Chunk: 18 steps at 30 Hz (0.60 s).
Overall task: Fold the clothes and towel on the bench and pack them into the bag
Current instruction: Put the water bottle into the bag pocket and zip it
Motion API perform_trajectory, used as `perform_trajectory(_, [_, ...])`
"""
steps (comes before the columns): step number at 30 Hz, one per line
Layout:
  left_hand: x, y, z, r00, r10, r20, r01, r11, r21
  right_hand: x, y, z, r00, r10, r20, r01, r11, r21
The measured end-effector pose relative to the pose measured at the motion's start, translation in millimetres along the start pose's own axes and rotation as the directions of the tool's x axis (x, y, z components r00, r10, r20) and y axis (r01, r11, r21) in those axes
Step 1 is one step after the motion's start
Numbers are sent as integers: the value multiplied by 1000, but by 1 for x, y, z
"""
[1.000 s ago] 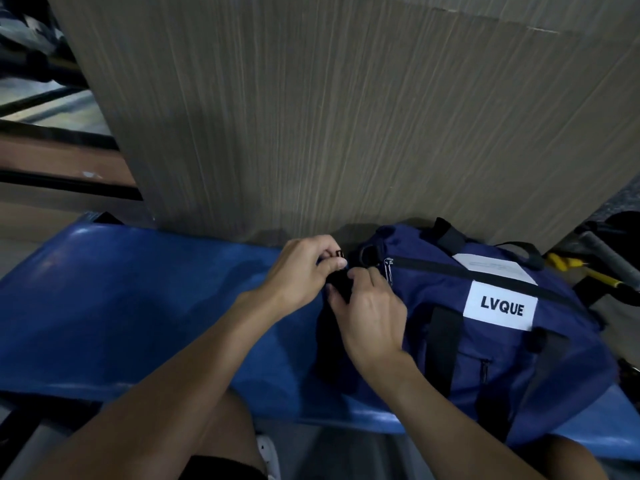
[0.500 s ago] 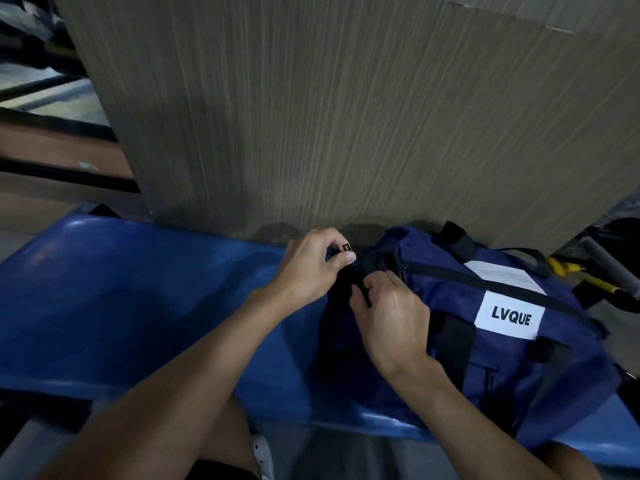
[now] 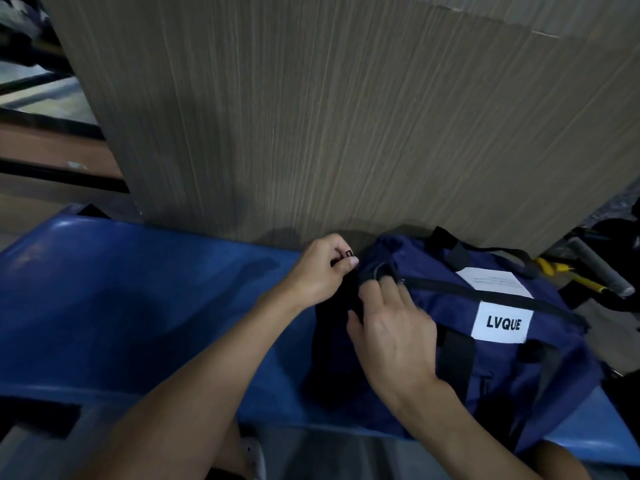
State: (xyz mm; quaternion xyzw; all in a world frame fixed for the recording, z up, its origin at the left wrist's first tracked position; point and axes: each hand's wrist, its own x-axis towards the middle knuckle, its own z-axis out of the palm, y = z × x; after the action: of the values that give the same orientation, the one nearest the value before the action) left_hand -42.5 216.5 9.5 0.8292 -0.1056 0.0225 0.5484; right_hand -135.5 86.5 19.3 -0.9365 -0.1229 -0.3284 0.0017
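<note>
The left hand (image 3: 318,268) is still pinching a small black tab (image 3: 347,253) at the end of the navy bag (image 3: 519,368), which is lying on the blue desk (image 3: 138,289). The right hand (image 3: 391,327), pinched by the zip (image 3: 485,292) 0.5 s ago, is straightening; blur is hiding any grip. Packing is probably ending.

Single head cam, wide-angle, looks fwd & down, close over bench (image 3: 138,306) w/ bag (image 3: 509,382) at right.

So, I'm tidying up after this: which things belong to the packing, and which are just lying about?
Job: navy bag, blue bench, left hand pinching the black tab, right hand at the zip.
Lying about: yellow-handled tool, grey bar, wood panel.
</note>
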Motion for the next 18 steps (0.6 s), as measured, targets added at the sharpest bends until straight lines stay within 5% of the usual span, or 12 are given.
perform_trajectory(3, [1, 7, -4, 998, 15, 54, -13, 999, -40, 24, -8, 3, 999, -53, -6, 53, 995, -88])
perform_trajectory(9, [-3, 11, -8, 999, 34, 23, -33, 999, -25, 34, 13, 19, 964, 162, 210, -120, 973, -198])
perform_trajectory(18, [-10, 12, -1, 997, 43, -57, -39, 996, 81, 23, 20, 7, 990, 84, 116, -75, 994, -77])
